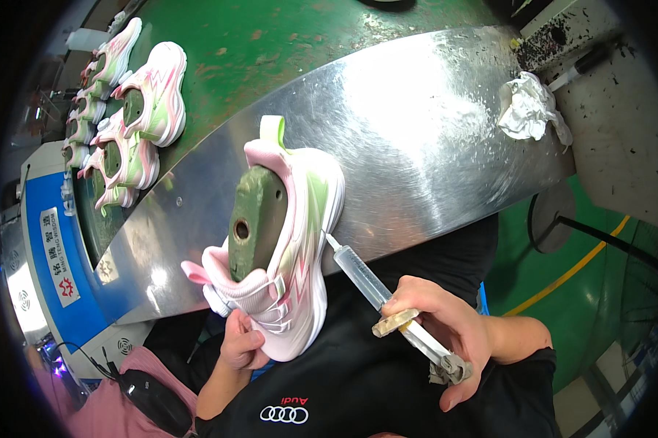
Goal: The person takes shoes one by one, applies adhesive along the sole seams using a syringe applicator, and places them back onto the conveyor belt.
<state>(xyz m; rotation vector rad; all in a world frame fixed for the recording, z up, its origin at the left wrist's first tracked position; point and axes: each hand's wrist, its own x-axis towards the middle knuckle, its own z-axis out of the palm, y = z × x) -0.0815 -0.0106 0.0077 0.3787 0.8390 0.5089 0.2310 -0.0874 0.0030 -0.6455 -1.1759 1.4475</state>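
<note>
My left hand (243, 342) grips the toe end of a pink, white and pale green sneaker (294, 241) mounted on a dark green last (254, 219), holding it up over the edge of the steel table (431, 124). My right hand (445, 321) holds a clear plastic syringe (365, 276). Its needle tip touches the side of the sneaker near where the upper meets the white sole.
Several matching sneakers on lasts (135, 109) lie in a row on the green conveyor (256, 36) at the upper left. A crumpled white rag (529, 109) lies on the steel table's right end. A blue machine panel (66, 255) stands at left, a fan base (551, 215) on the green floor at right.
</note>
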